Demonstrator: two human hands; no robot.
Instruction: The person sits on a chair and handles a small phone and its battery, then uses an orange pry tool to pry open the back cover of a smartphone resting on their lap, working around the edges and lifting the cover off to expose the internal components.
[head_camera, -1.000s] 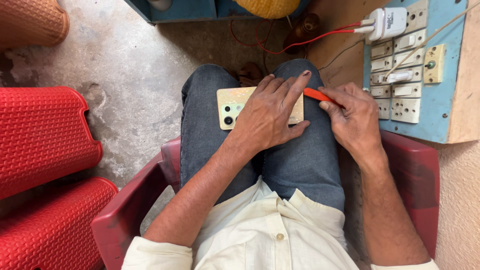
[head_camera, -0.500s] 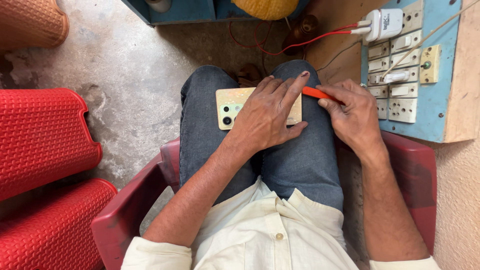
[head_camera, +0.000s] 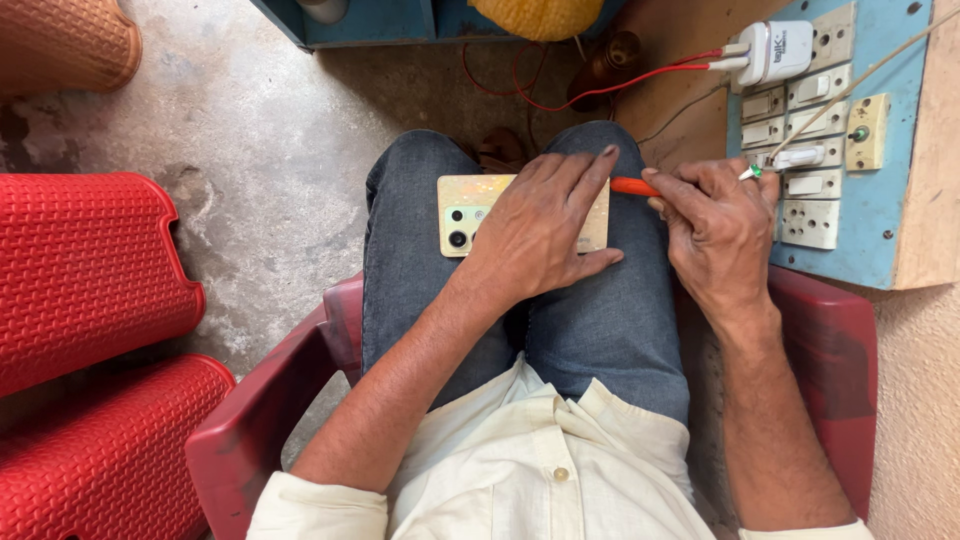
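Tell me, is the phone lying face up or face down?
Face down. The phone lies flat on the person's lap with its camera lenses showing upward, under the left hand.

A white, boxy plug-in charger (head_camera: 778, 50) sits at the top edge of a blue switchboard (head_camera: 880, 215), and its upward face carries the only label in view: a small block of dark print on white, with a red cable leading off its left side. The pale gold phone (head_camera: 480, 212) lies camera side up across the person's lap, so its screen faces down and cannot be seen (the back shows only two dark lenses near its left end). No packages or signs appear.
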